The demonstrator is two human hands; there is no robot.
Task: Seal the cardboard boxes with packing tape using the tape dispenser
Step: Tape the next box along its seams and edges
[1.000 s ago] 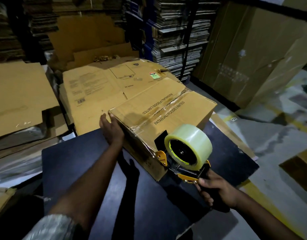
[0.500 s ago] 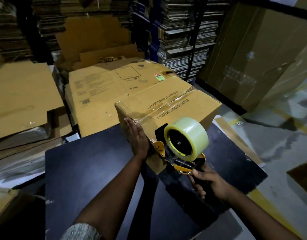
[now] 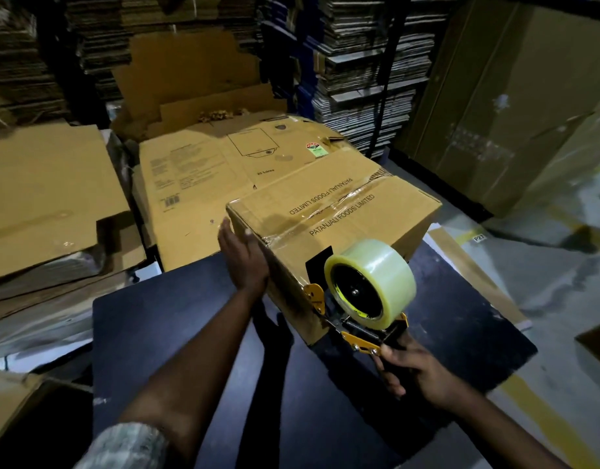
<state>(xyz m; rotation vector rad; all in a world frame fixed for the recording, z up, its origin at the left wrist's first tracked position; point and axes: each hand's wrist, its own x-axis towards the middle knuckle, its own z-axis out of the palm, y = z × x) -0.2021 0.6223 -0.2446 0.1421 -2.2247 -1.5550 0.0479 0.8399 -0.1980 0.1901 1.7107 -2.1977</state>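
A brown cardboard box (image 3: 352, 211) printed PATANJALI FOODS LIMITED stands on a dark table (image 3: 176, 333), with clear tape running along its top seam and over the near edge. My left hand (image 3: 242, 258) lies flat with straight fingers against the box's near left side, by the corner. My right hand (image 3: 417, 374) grips the handle of a yellow and black tape dispenser (image 3: 352, 330). Its roll of clear tape (image 3: 376, 279) sits against the box's near face, low on the right.
Flattened cardboard sheets (image 3: 203, 184) lie behind the box and more flat cardboard (image 3: 44, 191) sits to the left. Racks of stacked cartons (image 3: 366, 82) fill the background. A large carton (image 3: 515, 106) stands at right beside the grey floor (image 3: 545, 292) with yellow lines.
My left hand slid from the box's far left corner to the middle of its near face, then back left toward the corner. The dispenser stayed against the box's near face.
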